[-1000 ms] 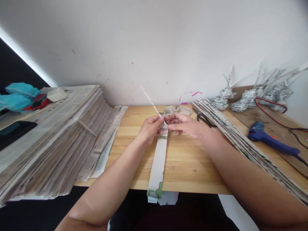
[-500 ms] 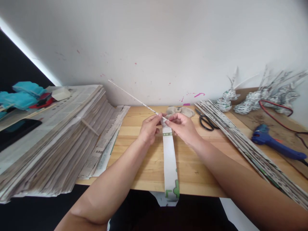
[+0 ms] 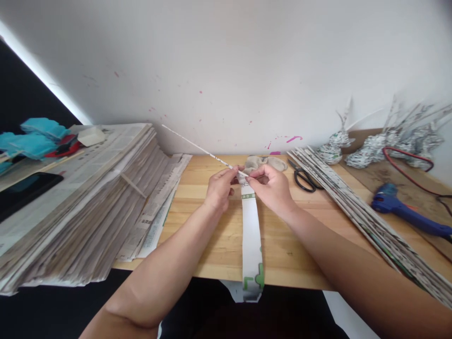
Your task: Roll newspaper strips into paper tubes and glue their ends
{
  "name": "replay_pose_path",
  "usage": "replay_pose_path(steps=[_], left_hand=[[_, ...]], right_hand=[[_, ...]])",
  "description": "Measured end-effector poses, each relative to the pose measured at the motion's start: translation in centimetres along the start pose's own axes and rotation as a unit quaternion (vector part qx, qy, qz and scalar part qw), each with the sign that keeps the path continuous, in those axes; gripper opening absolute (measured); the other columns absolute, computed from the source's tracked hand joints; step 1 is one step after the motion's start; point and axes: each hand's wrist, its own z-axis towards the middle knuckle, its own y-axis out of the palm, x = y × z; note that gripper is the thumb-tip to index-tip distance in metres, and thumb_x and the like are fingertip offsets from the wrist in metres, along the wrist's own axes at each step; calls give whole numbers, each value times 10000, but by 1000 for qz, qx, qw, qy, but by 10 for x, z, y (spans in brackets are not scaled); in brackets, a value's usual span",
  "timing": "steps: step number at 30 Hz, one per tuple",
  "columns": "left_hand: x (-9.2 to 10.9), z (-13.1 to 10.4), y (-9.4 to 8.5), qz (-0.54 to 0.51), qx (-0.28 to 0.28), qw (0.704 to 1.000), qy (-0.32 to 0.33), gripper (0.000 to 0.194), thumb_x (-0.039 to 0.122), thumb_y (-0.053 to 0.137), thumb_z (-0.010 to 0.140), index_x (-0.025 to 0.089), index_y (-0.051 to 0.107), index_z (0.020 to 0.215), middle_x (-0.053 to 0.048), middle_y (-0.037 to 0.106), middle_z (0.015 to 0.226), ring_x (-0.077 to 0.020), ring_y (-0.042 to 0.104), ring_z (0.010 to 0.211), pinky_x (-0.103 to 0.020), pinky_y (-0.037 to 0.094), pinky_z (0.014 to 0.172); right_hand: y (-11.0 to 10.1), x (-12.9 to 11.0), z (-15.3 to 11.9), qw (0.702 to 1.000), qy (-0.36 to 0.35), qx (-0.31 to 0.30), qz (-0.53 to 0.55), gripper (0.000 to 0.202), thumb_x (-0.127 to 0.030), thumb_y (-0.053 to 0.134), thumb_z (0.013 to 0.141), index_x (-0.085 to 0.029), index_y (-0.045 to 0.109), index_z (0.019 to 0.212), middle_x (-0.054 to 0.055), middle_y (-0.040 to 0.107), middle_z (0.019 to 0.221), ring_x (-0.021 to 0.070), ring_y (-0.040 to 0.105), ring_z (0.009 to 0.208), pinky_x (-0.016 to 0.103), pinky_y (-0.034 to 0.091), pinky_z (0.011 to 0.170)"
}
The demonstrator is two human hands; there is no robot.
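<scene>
Between my two hands is a strip of printed paper [image 3: 251, 230], partly rolled into a thin paper tube [image 3: 197, 148]. The finished part of the tube slants up to the left past my left hand [image 3: 219, 187], whose thumb and fingers pinch it near the strip's far end. My right hand [image 3: 271, 189] grips the rolled end at the strip's right edge, its thumb on top. The flat part of the strip runs toward me and hangs over the table's front edge. Behind my hands lies a crumpled beige cloth [image 3: 270, 163].
A tall newspaper stack [image 3: 88, 197] fills the left, with a phone [image 3: 31, 190] and blue objects [image 3: 42, 136] on it. To the right lie black scissors [image 3: 305, 179], a bundle of paper tubes [image 3: 356, 212], woven paper figures [image 3: 369, 148] and a blue glue gun [image 3: 406, 207] on cardboard.
The tube's upper tip has dropped slightly, and the flat strip hangs a little lower and further right. Both hands keep their pinch; the whole view has shifted slightly.
</scene>
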Motion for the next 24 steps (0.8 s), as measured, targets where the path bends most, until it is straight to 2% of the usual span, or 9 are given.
replay_pose_path(steps=[4, 8, 11, 14, 20, 24], left_hand=[[1, 1, -1, -13, 10, 1000, -3, 320, 391, 686, 719, 147, 738, 920, -67, 679, 824, -117, 594, 685, -173, 226, 406], [1, 2, -2, -18, 7, 1000, 9, 319, 391, 685, 720, 145, 737, 916, -66, 677, 810, -114, 587, 667, -173, 219, 392], [1, 2, -2, -5, -9, 1000, 11, 335, 412, 685, 726, 144, 733, 921, -68, 678, 814, -115, 592, 665, -167, 222, 384], [1, 1, -2, 6, -34, 999, 4, 334, 428, 700, 723, 143, 731, 893, -57, 665, 783, -102, 577, 627, -163, 220, 369], [1, 5, -6, -9, -63, 997, -34, 323, 401, 756, 694, 117, 726, 846, -30, 615, 672, -72, 531, 532, -144, 251, 347], [3, 10, -11, -30, -59, 997, -36, 302, 384, 760, 710, 119, 710, 844, -29, 631, 702, -65, 544, 536, -137, 367, 388]], right_hand=[[0, 0, 1, 1000, 10, -9, 10, 148, -310, 686, 735, -219, 573, 757, 46, 686, 814, 191, 640, 735, 345, 508, 712], [-2, -2, 5, 994, 84, -38, 58, 150, -287, 686, 721, -214, 589, 808, 32, 679, 779, 182, 639, 700, 314, 505, 624], [-4, -3, 7, 979, 131, -87, 127, 202, -362, 678, 752, -211, 620, 873, 29, 681, 782, 175, 636, 683, 280, 477, 549], [-3, 0, 7, 973, 121, -122, 155, 250, -428, 708, 739, -200, 618, 786, 25, 675, 751, 157, 611, 639, 265, 456, 518], [-5, 3, 6, 969, 158, -157, 103, 221, -395, 707, 753, -197, 616, 789, 22, 681, 702, 141, 597, 577, 247, 435, 486], [-13, -1, 10, 961, 181, -199, 59, 162, -285, 732, 727, -180, 610, 750, 20, 656, 637, 132, 587, 562, 217, 385, 458]])
